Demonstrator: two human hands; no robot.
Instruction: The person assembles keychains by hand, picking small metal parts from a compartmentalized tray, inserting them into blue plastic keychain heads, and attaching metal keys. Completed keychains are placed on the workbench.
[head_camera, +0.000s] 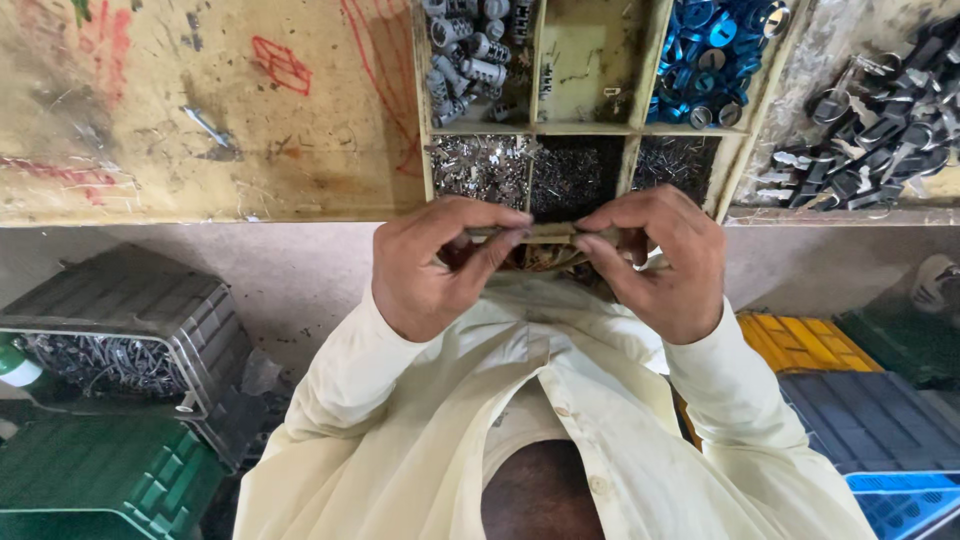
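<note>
My left hand (432, 262) and my right hand (658, 258) meet at the near edge of a wooden compartment tray (535, 128). Together they pinch a small, thin metal part (540, 232) between thumbs and fingertips; most of it is hidden by my fingers. Just beyond my hands, the tray's near compartments hold tiny metal pins and springs (482, 165). Farther compartments hold silver cylinders (466, 45) and blue round caps (712, 50). My cream sleeves run back toward the camera.
A scratched wooden bench (200, 110) with red marks lies at the left. A heap of dark metal key-like parts (880, 120) sits at the right. Under the bench stand grey (130, 320), green (100, 480), yellow (810, 345) and blue (905, 500) crates.
</note>
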